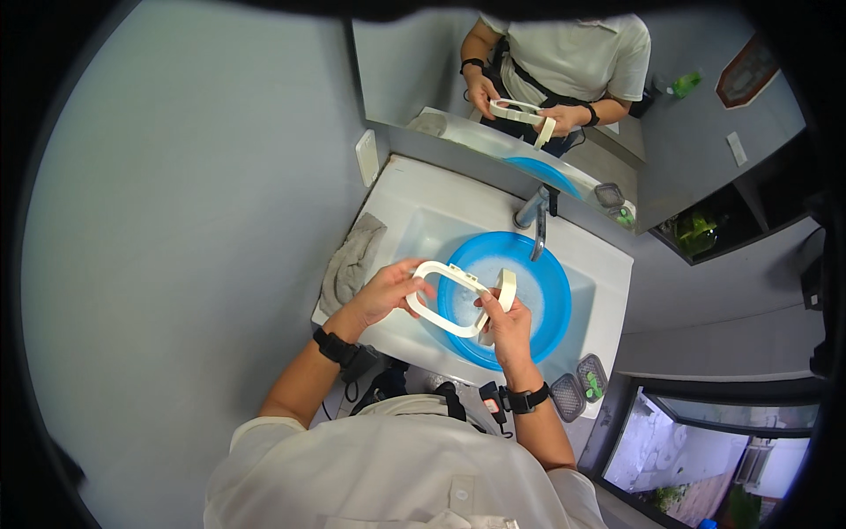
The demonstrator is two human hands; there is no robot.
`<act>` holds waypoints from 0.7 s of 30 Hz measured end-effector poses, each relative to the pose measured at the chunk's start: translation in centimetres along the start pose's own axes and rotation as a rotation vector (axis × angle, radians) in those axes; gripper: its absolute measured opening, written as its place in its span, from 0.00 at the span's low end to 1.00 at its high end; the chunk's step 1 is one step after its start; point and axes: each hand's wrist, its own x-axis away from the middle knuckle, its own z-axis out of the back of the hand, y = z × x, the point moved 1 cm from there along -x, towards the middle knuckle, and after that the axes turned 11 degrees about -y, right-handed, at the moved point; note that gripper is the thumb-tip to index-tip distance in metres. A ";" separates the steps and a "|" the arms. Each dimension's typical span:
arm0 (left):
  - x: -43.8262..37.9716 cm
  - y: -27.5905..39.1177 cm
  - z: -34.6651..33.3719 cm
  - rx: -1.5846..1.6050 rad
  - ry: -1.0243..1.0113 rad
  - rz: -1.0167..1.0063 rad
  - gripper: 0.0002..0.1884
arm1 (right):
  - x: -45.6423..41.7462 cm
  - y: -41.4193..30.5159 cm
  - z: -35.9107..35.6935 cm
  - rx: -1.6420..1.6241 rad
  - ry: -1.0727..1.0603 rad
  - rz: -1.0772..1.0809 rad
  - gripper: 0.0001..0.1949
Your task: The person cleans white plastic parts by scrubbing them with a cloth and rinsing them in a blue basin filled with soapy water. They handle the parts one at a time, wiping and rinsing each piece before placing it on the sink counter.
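A rounded, off-white plastic frame (pixel 444 323) is held over a blue plastic basin (pixel 560 301) of sudsy water. My left hand (pixel 383 294) grips its left end, with fingertips showing through the opening. At the other end, my right hand (pixel 512 330) pinches the frame between thumb and fingers. A thicker cream plastic piece (pixel 507 287) stands up from the same hand; whether it is joined to the frame is hidden by my fingers. The basin sits in a white sink (pixel 413 231), beneath a chrome faucet (pixel 540 231).
A grey towel (pixel 353 264) lies on the sink's left edge. Two soap boxes (pixel 590 375), one with green items inside, stand at the right front corner. Behind the faucet, a mirror (pixel 423 73) reflects my torso and hands. A window (pixel 681 449) is at lower right.
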 end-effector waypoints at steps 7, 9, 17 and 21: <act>-1.5 -1.8 5.4 0.085 0.394 -0.068 0.16 | -0.6 1.7 -0.1 -0.013 0.115 0.008 0.15; -3.1 -1.6 8.0 0.187 0.545 -0.189 0.16 | -0.2 2.4 0.5 -0.007 0.108 -0.031 0.15; -9.7 -2.3 16.3 0.467 0.634 -0.382 0.16 | 1.7 4.4 0.8 -0.022 0.090 -0.138 0.12; -12.0 -2.7 18.3 0.535 0.748 -0.363 0.15 | 2.2 5.1 1.7 -0.016 0.128 -0.165 0.12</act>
